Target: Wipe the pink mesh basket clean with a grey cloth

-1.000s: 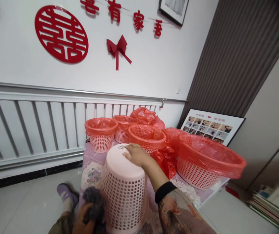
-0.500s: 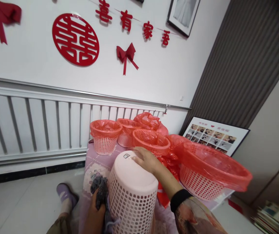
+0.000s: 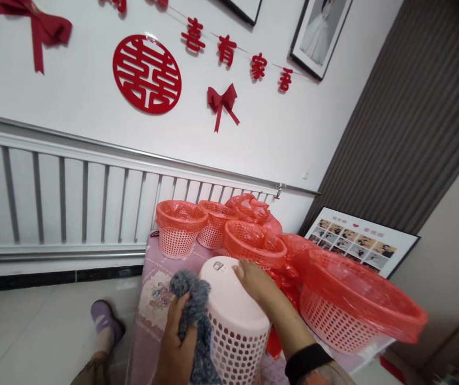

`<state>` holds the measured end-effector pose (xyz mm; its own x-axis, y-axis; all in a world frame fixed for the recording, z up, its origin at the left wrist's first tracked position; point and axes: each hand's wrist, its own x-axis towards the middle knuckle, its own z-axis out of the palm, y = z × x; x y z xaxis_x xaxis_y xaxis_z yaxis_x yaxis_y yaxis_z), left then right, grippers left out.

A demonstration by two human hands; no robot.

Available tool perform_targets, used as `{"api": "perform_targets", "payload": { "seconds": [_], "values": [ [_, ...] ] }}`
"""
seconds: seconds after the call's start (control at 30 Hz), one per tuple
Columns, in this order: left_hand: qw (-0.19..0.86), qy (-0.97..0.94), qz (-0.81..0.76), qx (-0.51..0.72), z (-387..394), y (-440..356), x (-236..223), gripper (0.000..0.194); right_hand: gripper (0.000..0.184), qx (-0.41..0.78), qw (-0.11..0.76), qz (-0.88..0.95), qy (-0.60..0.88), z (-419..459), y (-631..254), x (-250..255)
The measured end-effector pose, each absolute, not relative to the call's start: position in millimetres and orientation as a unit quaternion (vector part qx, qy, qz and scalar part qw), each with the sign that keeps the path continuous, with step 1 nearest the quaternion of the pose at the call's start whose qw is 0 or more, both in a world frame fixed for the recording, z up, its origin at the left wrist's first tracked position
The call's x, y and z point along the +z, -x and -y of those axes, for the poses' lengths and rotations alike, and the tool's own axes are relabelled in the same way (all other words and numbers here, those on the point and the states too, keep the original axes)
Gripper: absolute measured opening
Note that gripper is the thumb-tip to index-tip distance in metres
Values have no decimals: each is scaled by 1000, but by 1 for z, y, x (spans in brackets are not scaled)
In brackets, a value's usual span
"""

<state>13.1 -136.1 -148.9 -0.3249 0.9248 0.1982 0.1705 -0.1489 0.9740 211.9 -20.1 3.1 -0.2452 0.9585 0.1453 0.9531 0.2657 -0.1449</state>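
Observation:
An upside-down pale pink plastic basket (image 3: 239,326) with perforated sides stands in front of me, its solid base facing up and bearing a small sticker. My right hand (image 3: 255,280) grips the far right rim of that base, with some fingertips hidden over the edge. In my left hand (image 3: 177,337) is a fluffy grey-blue cloth (image 3: 197,315), bunched between thumb and fingers. The cloth lies against or very close to the basket's left side; contact is hard to tell.
Several baskets lined with red plastic bags stand behind, among them a small one (image 3: 179,235) and a large one (image 3: 341,315) at right. They share a table with a purple patterned cloth (image 3: 153,321). A radiator (image 3: 72,198) runs along the wall; a photo board (image 3: 357,240) leans behind.
My left hand has lifted the grey cloth higher along the basket's left side. The right hand has shifted toward the base's far right rim. The view has tilted slightly.

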Motion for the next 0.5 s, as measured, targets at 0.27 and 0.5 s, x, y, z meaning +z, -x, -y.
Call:
{"api": "perform_targets", "payload": {
  "seconds": [0.27, 0.5],
  "values": [
    [275, -511, -649, 492, 111, -16, -205, 52, 47, 13, 105, 787, 608, 20, -212, 4],
    [369, -444, -678, 455, 110, 19, -226, 60, 46, 7, 103, 790, 605, 19, -211, 4]
  ]
}}
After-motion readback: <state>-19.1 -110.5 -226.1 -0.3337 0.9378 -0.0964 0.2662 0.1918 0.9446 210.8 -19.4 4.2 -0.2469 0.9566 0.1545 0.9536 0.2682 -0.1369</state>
